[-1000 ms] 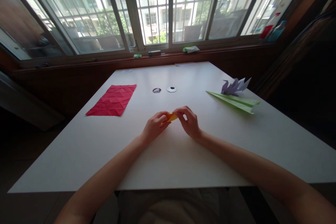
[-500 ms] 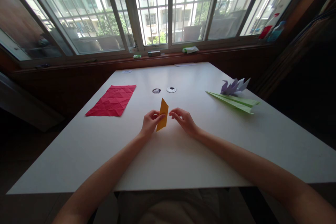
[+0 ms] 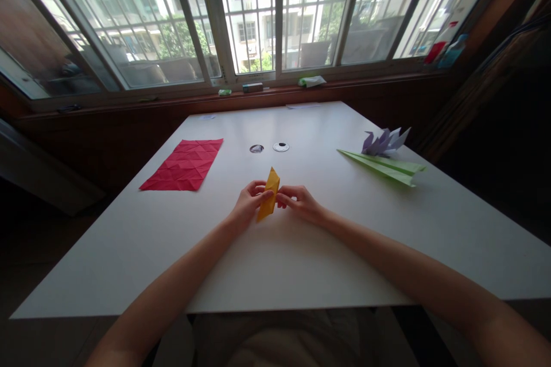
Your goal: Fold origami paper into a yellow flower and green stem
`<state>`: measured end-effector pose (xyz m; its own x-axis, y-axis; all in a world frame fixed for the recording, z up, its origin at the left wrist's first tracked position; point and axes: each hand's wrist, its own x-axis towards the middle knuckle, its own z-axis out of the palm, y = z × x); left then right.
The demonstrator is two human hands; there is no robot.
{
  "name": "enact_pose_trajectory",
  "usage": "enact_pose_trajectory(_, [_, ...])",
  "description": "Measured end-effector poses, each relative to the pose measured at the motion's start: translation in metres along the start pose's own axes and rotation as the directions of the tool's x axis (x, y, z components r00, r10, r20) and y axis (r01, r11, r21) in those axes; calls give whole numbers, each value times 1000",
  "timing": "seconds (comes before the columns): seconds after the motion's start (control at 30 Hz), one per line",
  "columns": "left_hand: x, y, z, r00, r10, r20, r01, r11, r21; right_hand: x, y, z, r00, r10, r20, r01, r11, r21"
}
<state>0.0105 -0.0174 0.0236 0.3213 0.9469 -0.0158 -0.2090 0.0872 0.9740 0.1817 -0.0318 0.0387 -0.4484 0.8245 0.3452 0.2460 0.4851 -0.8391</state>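
A small folded piece of yellow paper (image 3: pixel 270 202) is held up above the table, tilted, with a pointed top. My left hand (image 3: pixel 249 200) pinches it from the left, thumb across its near face and fingers behind. From the right, my right hand (image 3: pixel 299 202) has its curled fingertips at the paper's right edge, closed on that edge. Part of the paper lies hidden behind the left thumb.
On the white table (image 3: pixel 215 275), a creased red paper sheet (image 3: pixel 183 165) lies at the left. A green paper plane (image 3: pixel 383 168) and a purple folded paper figure (image 3: pixel 384 142) are at the right. Two round table holes (image 3: pixel 281 147) are beyond my hands. Barred windows rise behind.
My right hand has moved left and taken the yellow paper's right edge. The paper has shifted slightly toward me and changed its tilt, while the left hand keeps its hold.
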Motion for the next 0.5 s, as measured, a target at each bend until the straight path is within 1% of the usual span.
enact_pose_trajectory(0.1, [0, 0, 1, 1000, 13, -16, -13, 1000, -13, 1, 0, -1, 999, 43, 33, -44, 998, 34])
enact_pose_trajectory(0.2, [0, -1, 1, 1000, 29, 0, -29, 1000, -1, 2, 2, 0, 995, 82, 59, -87, 992, 94])
enact_pose_trajectory(0.33, [0, -2, 2, 999, 37, 3, -37, 999, 5, 3, 3, 0, 992, 96, 82, -107, 982, 157])
enact_pose_trajectory(0.43, [-1, -1, 3, 1000, 25, 12, -25, 1000, -3, 2, 1, 0, 992, 96, 80, -109, 978, 179])
enact_pose_trajectory(0.5, [-1, 0, 3, 1000, 17, 12, -16, 1000, -22, 2, -2, -1, 993, 104, 49, -111, 978, 176])
